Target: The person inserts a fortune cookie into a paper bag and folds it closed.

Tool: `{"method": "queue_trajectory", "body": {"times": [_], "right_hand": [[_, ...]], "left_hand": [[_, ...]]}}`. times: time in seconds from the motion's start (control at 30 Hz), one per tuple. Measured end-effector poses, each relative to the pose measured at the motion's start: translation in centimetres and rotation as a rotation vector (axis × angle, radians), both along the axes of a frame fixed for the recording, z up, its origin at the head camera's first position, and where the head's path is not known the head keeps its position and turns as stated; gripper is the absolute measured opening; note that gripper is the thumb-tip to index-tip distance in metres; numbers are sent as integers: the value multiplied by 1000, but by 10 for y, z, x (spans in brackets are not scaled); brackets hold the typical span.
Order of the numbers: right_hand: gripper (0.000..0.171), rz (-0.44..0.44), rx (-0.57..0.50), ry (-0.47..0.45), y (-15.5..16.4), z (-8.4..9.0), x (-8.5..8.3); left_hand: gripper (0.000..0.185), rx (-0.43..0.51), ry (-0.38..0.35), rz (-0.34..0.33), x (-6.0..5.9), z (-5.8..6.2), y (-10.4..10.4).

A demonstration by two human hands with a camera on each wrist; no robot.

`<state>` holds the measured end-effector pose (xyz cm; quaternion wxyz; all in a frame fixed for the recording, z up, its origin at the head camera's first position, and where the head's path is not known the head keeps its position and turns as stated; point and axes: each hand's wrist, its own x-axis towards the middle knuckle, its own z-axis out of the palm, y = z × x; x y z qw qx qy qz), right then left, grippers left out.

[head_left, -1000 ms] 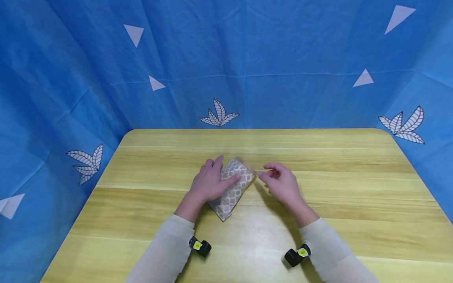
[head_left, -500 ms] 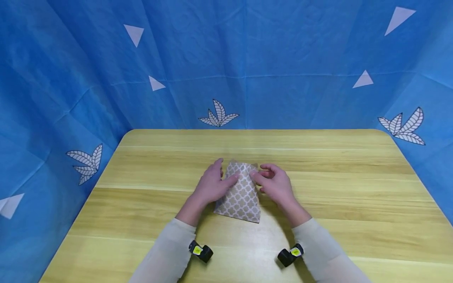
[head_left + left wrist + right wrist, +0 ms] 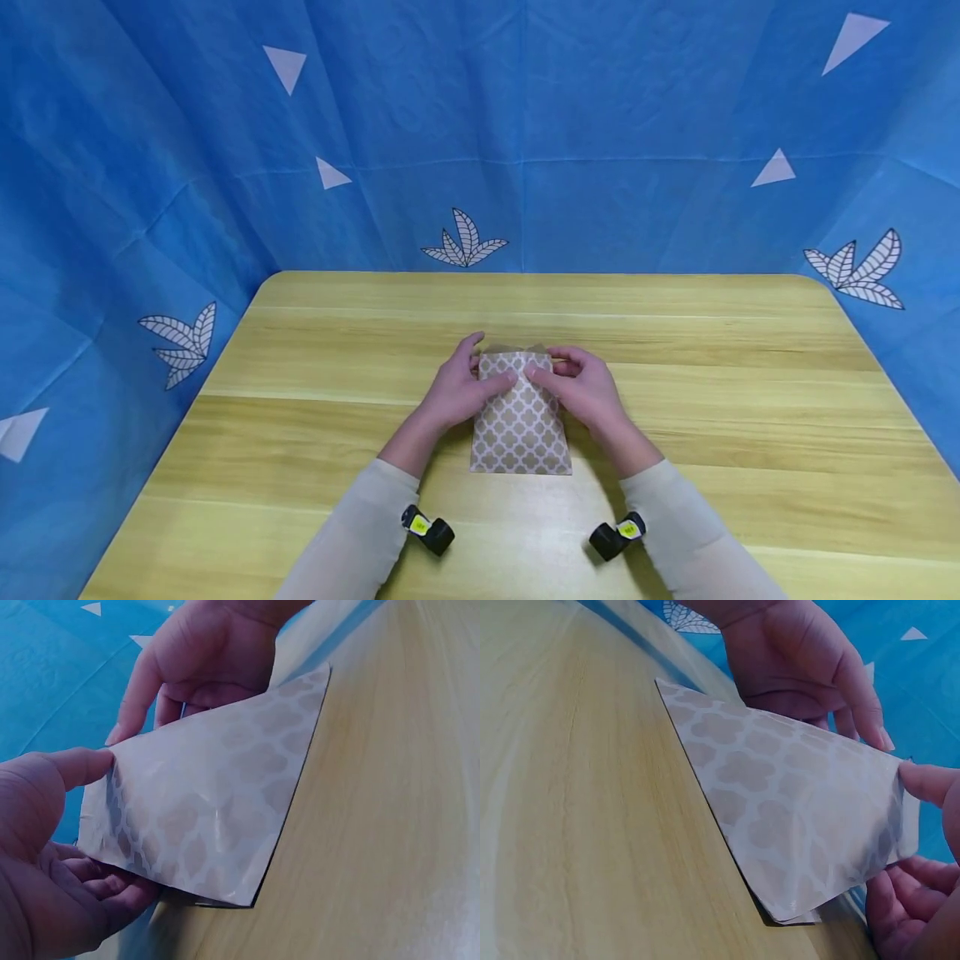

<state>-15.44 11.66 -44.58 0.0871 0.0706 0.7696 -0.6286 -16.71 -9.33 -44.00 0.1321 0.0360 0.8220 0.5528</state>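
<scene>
Both hands [image 3: 525, 392] pinch the pouch [image 3: 520, 425]; wrist views alone show fingers [image 3: 97, 889] underneath.

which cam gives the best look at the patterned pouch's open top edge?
The head view: the whole tan, white-lattice paper pouch lies on the wooden table, with the left hand and right hand pinching its far top edge. The wrist views show only its lifted face obliquely from near that gripped end, each hand pinching a top corner.

Three views, one shared centre
Head camera looks forward and down over the surface [image 3: 675, 350]; both wrist cameras sit close and low, from opposite sides, sharing the patterned pouch [image 3: 521, 421].
</scene>
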Motion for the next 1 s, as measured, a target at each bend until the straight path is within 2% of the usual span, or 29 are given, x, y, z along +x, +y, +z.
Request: {"method": "queue_trajectory", "body": {"times": [0.17,0.3,0.57,0.8,1.0], "right_hand": [[56,-32,-26,54,1,-2,1],[48,-65,-66,76,1,-2,1],[38,-104,-105,100,5,1,3],[33,-121,-191,102,9,2,3],[30,-136,-185,141,12,2,1]], "left_hand": [[85,144,-39,9,-1,0,2],[75,207,-30,64,0,0,2],[64,133,75,150,0,5,2],[58,93,107,176,0,7,-1],[53,86,121,184,-2,7,-2]]}}
